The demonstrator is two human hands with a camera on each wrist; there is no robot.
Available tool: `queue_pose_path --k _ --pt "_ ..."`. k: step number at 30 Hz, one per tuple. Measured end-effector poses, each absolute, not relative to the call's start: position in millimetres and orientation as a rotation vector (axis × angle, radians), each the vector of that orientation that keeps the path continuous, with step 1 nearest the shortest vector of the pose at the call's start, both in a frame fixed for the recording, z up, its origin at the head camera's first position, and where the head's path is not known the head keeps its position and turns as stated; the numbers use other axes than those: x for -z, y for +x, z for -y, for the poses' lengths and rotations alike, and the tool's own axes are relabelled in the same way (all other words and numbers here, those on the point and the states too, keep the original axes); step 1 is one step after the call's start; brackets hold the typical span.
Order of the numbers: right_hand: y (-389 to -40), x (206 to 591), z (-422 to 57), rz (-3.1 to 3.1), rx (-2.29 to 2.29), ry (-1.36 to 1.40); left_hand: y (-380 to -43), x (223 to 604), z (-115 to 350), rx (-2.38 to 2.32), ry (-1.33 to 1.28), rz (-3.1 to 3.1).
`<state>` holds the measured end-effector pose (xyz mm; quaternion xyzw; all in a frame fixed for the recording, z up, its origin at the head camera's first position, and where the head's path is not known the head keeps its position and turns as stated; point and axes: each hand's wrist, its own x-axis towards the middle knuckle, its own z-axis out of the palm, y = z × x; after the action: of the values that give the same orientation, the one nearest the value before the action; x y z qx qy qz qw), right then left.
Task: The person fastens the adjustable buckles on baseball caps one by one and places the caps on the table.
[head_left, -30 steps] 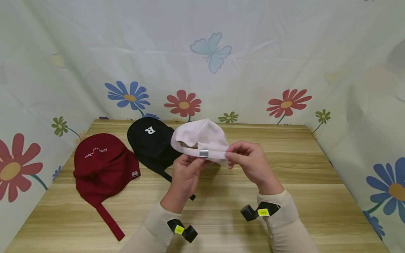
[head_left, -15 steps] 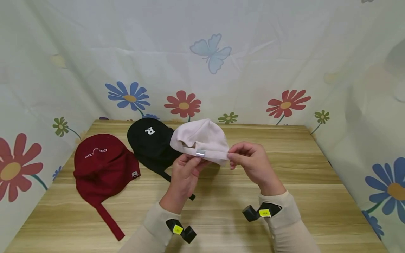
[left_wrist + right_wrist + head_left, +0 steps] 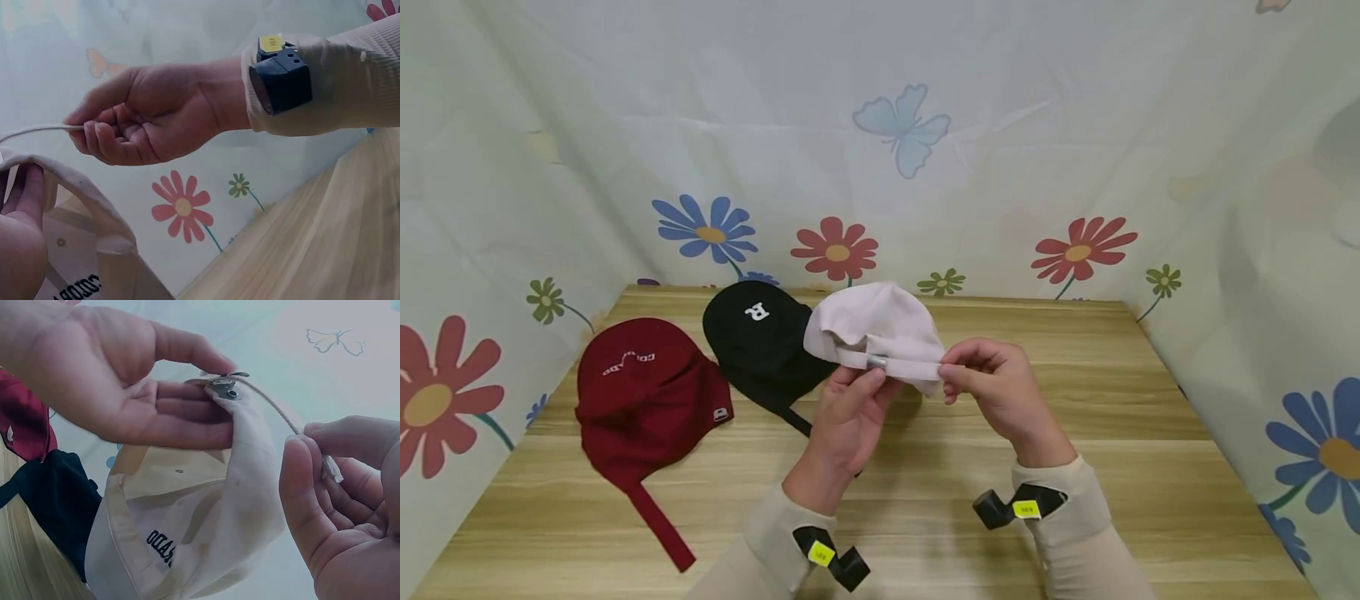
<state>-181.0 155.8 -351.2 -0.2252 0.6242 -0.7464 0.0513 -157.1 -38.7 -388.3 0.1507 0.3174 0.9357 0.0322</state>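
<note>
**First:** What does the left hand [image 3: 850,417] have?

**Second:** Its thumb presses the shiny metal buckle [image 3: 877,361] of the pale cap [image 3: 887,321], the other fingers tucked behind, so the buckle sits in a pinch.

**First:** And the right hand [image 3: 996,387]?

**Second:** Thumb and forefinger pinch the thin, flat cloth strap [image 3: 913,369] near its end; the remaining fingers curl in. The strap bows slightly between the two hands in the right wrist view.

**First:** Where is the cap itself?

**Second:** Held over the smooth, wood-grained table [image 3: 1075,500], rounded crown up, back opening towards the person. The fabric looks soft and matte, with a dent above the opening and dark letters [image 3: 161,547].

**First:** What lies to its left?

**Second:** A black cap [image 3: 760,350], domed, with a white R, and further left a dark red cap [image 3: 643,392], creased and slumped, its flat band [image 3: 658,521] running straight out across the table. Behind hangs a wrinkled, flower-printed backdrop [image 3: 1000,167].
</note>
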Motion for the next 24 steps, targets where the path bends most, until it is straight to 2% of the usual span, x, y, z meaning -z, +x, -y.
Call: queue_pose_path --k 9,24 --pt "-181.7 354.5 -154.9 -1.884 2.280 -0.698 -158.0 376.0 39.5 -2.909 0.386 -1.108" --pt "-181.0 360.0 -154.0 -1.876 2.274 -0.643 -158.9 378.8 36.2 -2.934 0.294 -1.225"
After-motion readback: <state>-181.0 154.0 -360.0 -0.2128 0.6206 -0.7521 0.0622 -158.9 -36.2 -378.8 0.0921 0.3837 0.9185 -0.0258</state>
